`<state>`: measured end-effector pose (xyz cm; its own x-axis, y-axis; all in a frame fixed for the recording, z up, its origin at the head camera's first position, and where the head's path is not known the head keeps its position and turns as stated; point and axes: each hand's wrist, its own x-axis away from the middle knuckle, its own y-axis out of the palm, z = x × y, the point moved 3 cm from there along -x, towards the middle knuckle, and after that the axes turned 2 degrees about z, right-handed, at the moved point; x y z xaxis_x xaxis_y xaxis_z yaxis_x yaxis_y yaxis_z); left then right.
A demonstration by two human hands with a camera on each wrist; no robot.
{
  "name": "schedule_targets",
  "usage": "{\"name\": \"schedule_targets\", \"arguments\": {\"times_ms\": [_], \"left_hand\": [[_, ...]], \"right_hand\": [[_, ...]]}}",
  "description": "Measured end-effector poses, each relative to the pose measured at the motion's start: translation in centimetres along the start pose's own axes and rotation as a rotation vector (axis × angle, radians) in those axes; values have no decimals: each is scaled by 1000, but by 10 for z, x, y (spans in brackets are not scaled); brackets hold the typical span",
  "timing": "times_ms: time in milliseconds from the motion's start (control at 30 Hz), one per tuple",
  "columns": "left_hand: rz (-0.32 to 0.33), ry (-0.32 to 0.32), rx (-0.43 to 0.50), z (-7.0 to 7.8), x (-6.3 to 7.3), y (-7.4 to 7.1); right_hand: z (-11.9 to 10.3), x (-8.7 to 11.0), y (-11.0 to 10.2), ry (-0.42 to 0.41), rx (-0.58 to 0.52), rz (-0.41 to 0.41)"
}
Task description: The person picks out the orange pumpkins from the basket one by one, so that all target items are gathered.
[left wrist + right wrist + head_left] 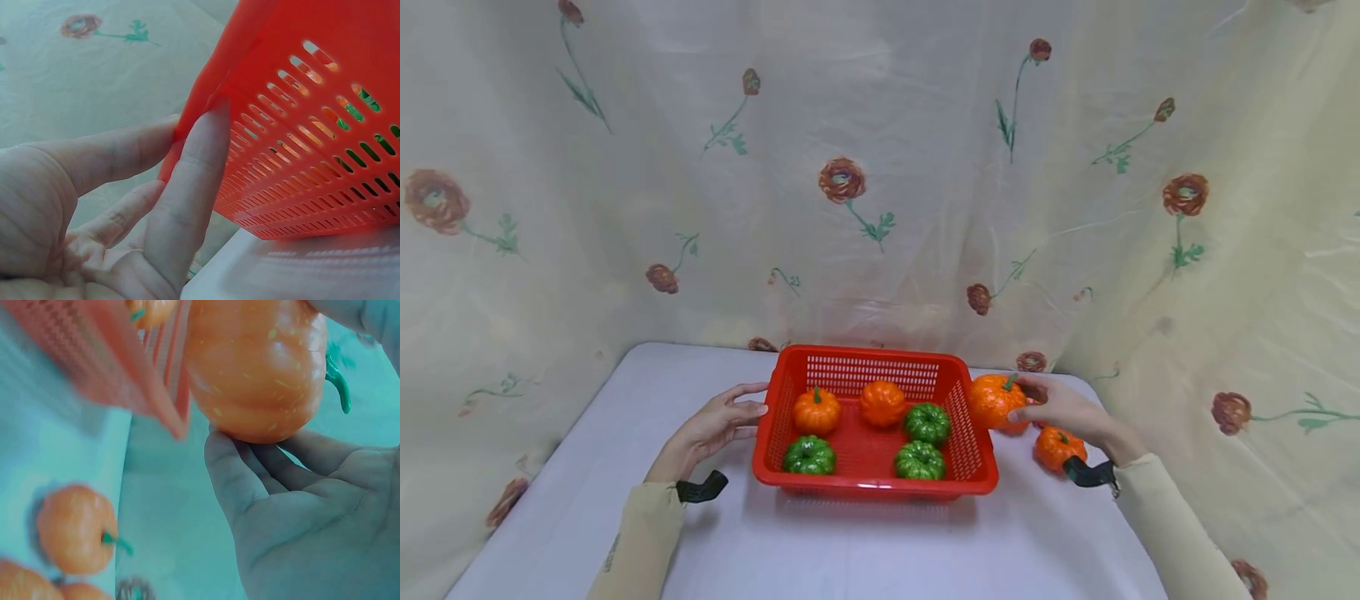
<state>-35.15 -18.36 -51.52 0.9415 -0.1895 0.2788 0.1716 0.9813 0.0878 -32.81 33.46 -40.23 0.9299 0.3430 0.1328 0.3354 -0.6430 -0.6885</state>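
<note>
Left hand (pixel 718 425), straight fingers (pixel 190 187) pressed against red perforated plastic basket (pixel 981 479), steadying it; right hand (pixel 1063 408) fingers curled around orange toy pumpkin (pixel 995 401) beside rim, white table (pixel 850 542).

My head view looks forward and down over the surface (pixel 865 542) from above. Both wrist views sit very close, each sharing with it the red basket (pixel 875 483): left wall (pixel 300 144), right corner (pixel 106 356).
</note>
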Motion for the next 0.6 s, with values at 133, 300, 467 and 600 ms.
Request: {"name": "schedule_targets", "arguments": {"times_ms": [133, 300, 467, 600], "left_hand": [[-4, 0, 5, -2, 1, -1], [-19, 7, 23, -1, 1, -1], [-30, 13, 39, 1, 1, -2], [-32, 6, 32, 1, 1, -1]], "right_hand": [[19, 12, -16, -14, -24, 56], [45, 28, -30, 83, -50, 65], [69, 39, -43, 135, -55, 93], [88, 46, -51, 122, -55, 136]]}}
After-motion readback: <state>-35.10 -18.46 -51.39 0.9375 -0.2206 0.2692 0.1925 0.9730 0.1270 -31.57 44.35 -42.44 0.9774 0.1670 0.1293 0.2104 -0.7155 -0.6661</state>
